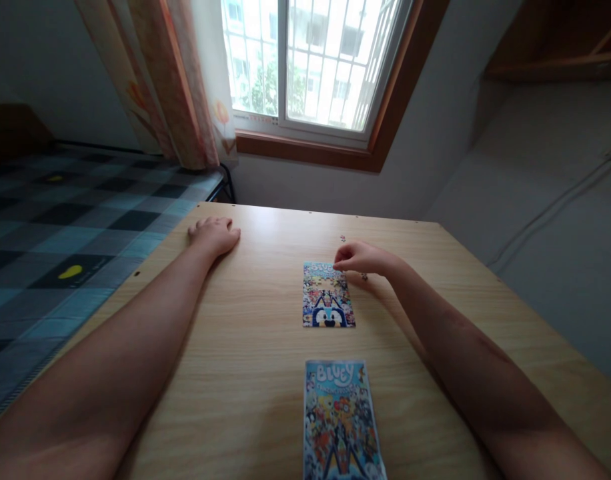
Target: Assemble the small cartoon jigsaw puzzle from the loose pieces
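A small, mostly assembled jigsaw puzzle [329, 313] lies flat on the wooden table, with a dark blue cartoon dog's face at its near edge. Bare wood shows through a gap in its upper half. My right hand [363, 257] is at the puzzle's upper right corner, thumb and fingers pinched together; whatever they hold is hidden. One loose puzzle piece [342, 238] lies beyond this hand, and more loose pieces [364, 276] lie just below its wrist. At the table's far left edge my left hand [214, 235] rests palm down with fingers stretched out, holding nothing.
Nearest to me lies a Bluey picture box or card [338, 420] showing the same picture. The wooden table [255, 300] reaches toward a wall with a window [325, 67]. A bed with a checked cover [85, 200] adjoins on the left; a cable [545, 207] runs along the right wall.
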Tool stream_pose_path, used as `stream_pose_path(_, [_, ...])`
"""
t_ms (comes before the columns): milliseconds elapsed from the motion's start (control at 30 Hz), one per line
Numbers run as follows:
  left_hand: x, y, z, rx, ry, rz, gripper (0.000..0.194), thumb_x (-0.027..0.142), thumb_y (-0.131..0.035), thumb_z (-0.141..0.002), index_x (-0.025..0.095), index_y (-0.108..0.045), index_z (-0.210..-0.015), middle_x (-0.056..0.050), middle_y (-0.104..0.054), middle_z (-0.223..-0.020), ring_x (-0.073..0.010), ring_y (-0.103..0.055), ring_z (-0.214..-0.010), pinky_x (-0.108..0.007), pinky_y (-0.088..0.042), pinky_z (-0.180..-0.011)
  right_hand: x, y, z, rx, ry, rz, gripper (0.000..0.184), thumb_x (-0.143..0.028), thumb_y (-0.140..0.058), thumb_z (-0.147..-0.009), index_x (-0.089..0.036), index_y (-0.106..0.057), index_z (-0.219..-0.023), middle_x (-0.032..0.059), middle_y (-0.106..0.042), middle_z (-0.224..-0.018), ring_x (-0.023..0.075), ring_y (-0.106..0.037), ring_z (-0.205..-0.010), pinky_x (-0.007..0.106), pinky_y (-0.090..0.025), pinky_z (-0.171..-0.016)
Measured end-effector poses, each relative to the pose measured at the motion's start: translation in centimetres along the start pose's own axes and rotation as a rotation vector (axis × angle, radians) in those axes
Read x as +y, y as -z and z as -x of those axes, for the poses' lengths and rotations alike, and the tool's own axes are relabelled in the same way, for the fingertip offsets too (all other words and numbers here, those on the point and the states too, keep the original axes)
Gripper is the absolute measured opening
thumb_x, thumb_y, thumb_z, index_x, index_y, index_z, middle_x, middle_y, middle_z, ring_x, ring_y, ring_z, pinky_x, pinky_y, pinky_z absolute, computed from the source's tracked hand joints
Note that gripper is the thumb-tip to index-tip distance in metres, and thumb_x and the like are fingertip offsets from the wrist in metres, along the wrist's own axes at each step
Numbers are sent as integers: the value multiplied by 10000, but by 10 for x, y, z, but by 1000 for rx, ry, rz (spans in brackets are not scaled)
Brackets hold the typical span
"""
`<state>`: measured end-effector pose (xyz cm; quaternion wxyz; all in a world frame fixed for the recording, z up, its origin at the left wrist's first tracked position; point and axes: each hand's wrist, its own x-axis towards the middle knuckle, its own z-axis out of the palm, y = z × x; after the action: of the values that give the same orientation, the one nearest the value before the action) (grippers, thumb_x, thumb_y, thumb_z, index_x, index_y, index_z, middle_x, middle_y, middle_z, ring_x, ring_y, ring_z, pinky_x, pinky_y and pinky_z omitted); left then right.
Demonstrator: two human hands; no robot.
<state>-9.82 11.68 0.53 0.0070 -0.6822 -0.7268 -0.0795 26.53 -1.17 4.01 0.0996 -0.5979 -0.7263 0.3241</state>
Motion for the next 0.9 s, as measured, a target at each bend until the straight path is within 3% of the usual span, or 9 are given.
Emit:
stream_pose_path(133, [2, 2, 3, 1, -8, -7, 641, 553, -408, -884, 230, -572, -1412, -150, -512, -1504, -398, -441, -1350, -547, -361, -1092, -1, 5, 2, -32, 42, 30, 151, -267, -758, -743, -171, -742, -857, 28, -657, -771, 114, -540, -626, 238, -394, -523])
stream_pose_path(333, [4, 4, 4, -10, 2, -17, 632, 540, -397, -897, 226, -564, -1419, -149, -507, -1509, -393, -433, -1363, -551, -352, -1104, -7, -2, 5, -123, -25, 49, 137, -236, -749, -746, -175, -730, -867, 21, -654, -765, 105, -543, -543, 230, -402, -442])
stream_pose_path(900, [1, 1, 1, 9, 3, 9, 634, 558, -425, -883, 239, -577, -1410, -145, -520, -1497, -405, -430, -1355, -550, -360, -1089, -4, -7, 2, -73, -7, 23, 133, -198, -748, -712, -183, -747, -844, 18, -657, -736, 109, -539, -536, 231, -377, -434])
